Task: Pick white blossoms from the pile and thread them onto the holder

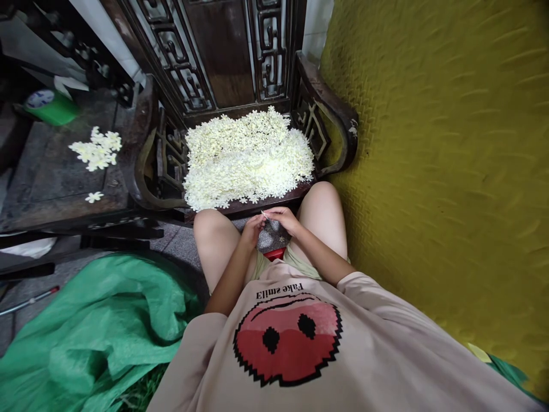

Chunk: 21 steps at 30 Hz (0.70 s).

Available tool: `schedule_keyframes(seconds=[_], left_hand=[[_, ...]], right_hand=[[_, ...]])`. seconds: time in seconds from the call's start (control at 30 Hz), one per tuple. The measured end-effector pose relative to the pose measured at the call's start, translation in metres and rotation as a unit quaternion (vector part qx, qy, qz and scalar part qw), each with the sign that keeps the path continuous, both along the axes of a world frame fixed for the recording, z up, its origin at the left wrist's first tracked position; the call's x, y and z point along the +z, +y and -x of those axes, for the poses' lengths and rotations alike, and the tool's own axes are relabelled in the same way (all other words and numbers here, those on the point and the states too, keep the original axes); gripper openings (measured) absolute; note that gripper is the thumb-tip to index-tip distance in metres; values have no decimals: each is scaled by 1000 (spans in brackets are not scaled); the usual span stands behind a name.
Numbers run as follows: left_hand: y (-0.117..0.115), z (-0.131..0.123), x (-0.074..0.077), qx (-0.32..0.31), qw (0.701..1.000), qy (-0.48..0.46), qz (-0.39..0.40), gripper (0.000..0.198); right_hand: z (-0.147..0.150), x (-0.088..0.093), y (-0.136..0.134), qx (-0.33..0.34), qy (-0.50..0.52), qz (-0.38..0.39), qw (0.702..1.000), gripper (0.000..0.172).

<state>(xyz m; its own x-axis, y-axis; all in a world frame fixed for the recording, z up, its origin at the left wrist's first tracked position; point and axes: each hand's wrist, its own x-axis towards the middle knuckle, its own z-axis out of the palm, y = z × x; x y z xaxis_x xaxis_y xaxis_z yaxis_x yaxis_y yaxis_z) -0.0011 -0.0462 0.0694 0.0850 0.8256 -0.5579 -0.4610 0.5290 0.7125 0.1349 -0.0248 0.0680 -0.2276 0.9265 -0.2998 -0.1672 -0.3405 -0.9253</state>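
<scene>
My left hand [254, 230] and my right hand [282, 217] meet between my knees, just in front of the seat's edge. Both are closed, fingertips pinched close together. A thin, pale sliver [264, 214] shows between the fingertips; it is too small to tell whether it is a flower stem or something else. Past my hands, a thick heap of small white flowers [249, 160] covers the seat of a dark carved wooden armchair [234, 74]. A few flowers lie at the seat's front edge.
At left, a dark wooden surface [55, 183] bears a small flower cluster [98, 150], a single flower [94, 197] and a green roll [54, 107]. A green plastic sheet [107, 320] lies beside my left leg. A yellow textured panel [437, 171] stands close on the right.
</scene>
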Motion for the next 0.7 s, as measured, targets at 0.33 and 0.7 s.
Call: schedule_keyframes(seconds=[0.33, 0.7], left_hand=[[0, 1, 1, -9, 1000, -14, 0, 16], [-1, 0, 3, -15, 1000, -6, -2, 17]], right_hand=[[0, -2, 1, -9, 8, 8, 1000, 32], [0, 0, 1, -6, 10, 9, 1000, 33]])
